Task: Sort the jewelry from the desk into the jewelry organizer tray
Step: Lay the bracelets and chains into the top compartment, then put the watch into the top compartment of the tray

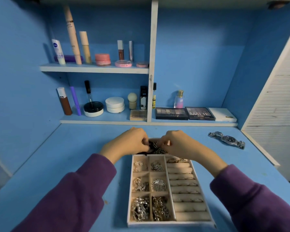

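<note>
A cream jewelry organizer tray [172,223] lies on the blue desk in front of me. Its left compartments hold silver and gold pieces; ring rolls [184,186] fill the right side. Over the tray's far end my left hand [127,143] and my right hand [179,144] both pinch a dark, tangled piece of jewelry [155,148] with black and silver parts. The far compartments are hidden under my hands. A silver wristwatch [227,139] lies on the desk at the far right, apart from the tray.
Shelves at the back carry cosmetics: tubes, jars, compacts [102,59] and eyeshadow palettes [172,113]. A white slatted panel [281,101] stands on the right. Purple sleeves cover both my arms.
</note>
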`<state>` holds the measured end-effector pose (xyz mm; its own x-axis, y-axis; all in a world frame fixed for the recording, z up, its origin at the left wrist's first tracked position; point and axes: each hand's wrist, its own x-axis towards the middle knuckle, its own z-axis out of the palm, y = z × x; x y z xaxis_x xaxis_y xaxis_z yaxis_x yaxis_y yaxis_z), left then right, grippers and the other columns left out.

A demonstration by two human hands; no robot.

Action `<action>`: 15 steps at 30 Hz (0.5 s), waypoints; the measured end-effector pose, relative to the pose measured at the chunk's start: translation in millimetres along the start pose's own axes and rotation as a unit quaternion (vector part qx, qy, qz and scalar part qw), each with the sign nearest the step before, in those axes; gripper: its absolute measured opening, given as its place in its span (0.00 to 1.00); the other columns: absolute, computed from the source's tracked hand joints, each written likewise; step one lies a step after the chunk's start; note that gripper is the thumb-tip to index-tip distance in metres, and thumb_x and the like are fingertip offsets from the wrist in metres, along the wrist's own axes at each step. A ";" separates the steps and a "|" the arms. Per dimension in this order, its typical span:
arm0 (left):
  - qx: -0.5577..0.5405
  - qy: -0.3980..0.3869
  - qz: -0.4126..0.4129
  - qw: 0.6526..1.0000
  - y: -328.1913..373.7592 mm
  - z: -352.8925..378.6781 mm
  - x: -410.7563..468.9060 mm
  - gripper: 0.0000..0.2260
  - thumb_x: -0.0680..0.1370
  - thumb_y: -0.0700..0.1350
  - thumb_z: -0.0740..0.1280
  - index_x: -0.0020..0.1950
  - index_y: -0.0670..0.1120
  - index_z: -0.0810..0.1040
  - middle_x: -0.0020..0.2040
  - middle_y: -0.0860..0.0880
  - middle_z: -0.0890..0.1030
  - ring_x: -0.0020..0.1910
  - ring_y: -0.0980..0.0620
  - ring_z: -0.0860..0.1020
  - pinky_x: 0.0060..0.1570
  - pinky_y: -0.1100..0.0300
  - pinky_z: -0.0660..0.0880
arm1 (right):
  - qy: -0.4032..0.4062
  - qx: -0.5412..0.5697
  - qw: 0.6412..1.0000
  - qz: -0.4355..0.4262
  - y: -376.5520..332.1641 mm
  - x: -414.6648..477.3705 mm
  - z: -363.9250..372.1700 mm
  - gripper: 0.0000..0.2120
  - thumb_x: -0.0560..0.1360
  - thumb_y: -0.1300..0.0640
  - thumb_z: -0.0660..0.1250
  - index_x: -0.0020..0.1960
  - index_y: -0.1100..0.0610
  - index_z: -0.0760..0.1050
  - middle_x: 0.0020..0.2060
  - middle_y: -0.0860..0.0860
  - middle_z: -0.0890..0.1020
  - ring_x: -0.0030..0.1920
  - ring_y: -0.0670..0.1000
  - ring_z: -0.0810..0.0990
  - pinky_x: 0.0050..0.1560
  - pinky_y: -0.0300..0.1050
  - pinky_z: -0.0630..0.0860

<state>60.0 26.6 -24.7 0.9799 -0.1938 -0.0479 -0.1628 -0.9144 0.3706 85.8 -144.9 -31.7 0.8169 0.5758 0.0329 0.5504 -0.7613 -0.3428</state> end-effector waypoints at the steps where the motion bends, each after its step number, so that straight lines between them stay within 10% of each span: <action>1: 0.001 0.021 0.001 1.000 -0.7 0.3 0.2 0.04 0.73 0.44 0.67 0.44 0.46 0.81 0.37 0.52 0.79 0.41 0.52 0.79 0.43 0.56 0.77 | -0.003 -0.017 1.000 0.004 2.4 -0.7 3.2 0.15 0.74 0.62 0.59 0.55 0.51 0.80 0.50 0.50 0.79 0.48 0.50 0.75 0.49 0.44 0.73; 10: 0.008 0.015 0.020 1.000 -3.8 5.1 3.4 0.03 0.72 0.40 0.70 0.42 0.47 0.79 0.38 0.51 0.81 0.39 0.54 0.79 0.43 0.56 0.78 | 0.112 0.096 0.988 0.034 33.3 -9.2 -7.3 0.08 0.73 0.60 0.64 0.48 0.54 0.81 0.39 0.46 0.77 0.37 0.43 0.74 0.36 0.31 0.69; 15: -0.001 0.014 0.025 1.000 -6.0 4.7 5.7 0.02 0.72 0.42 0.70 0.41 0.49 0.81 0.34 0.58 0.77 0.37 0.57 0.77 0.38 0.63 0.74 | 0.175 -0.032 0.970 0.164 85.6 -15.7 -19.0 0.13 0.74 0.61 0.62 0.56 0.54 0.77 0.51 0.55 0.77 0.55 0.56 0.72 0.44 0.45 0.70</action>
<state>66.0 29.3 -31.5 0.9732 -0.2300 -0.0028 -0.2123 -0.9028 0.3740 123.3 -224.8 -43.7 0.9522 0.1718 0.2524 0.2518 -0.9094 -0.3309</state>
